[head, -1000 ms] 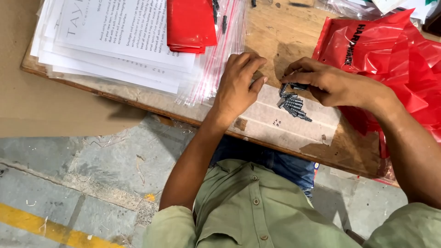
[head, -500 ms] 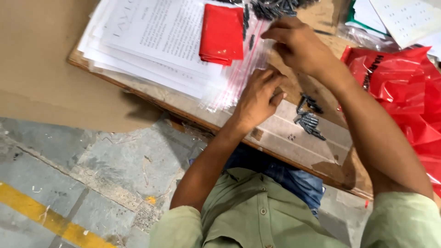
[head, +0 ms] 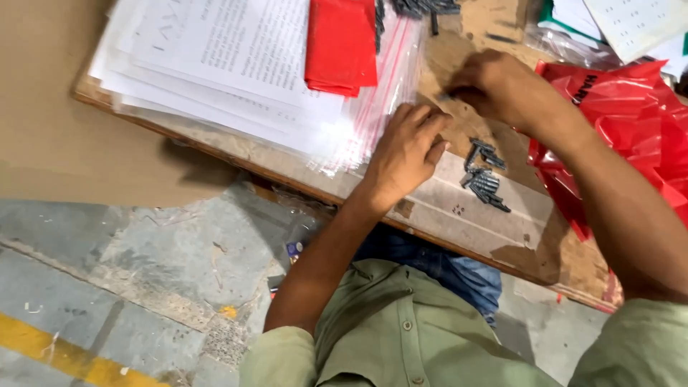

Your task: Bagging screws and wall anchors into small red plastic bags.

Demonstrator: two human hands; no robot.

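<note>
A cluster of small dark screws (head: 484,174) lies loose on the bench (head: 459,215), on a pale patch of the wooden top, between the 2 hands and nearer the front edge. A second heap of dark screws (head: 423,7) sits at the far edge of the view, well apart from the first.

Surroundings: a stack of clear zip bags (head: 373,118) with red seal lines lies just left of the cluster, partly under a stack of printed paper sheets (head: 215,57). A folded red cloth (head: 340,43) rests on top of the sheets. A red plastic bag (head: 631,122) lies crumpled on the right, behind the right forearm. Below the bench edge – grey concrete floor (head: 143,265) with a yellow line (head: 64,355).

Left hand (head: 405,154): palm down, fingers together and extended, pressing flat on the edge of the zip bags; grip not closed around anything. The forearm rises straight from the lap.

Right hand (head: 498,89): reached across the bench beyond the cluster, knuckles up, fingertips pinched together at the bench surface – whether a screw is clamped in the grip cannot be told. The forearm crosses in front of the red plastic bag.
</note>
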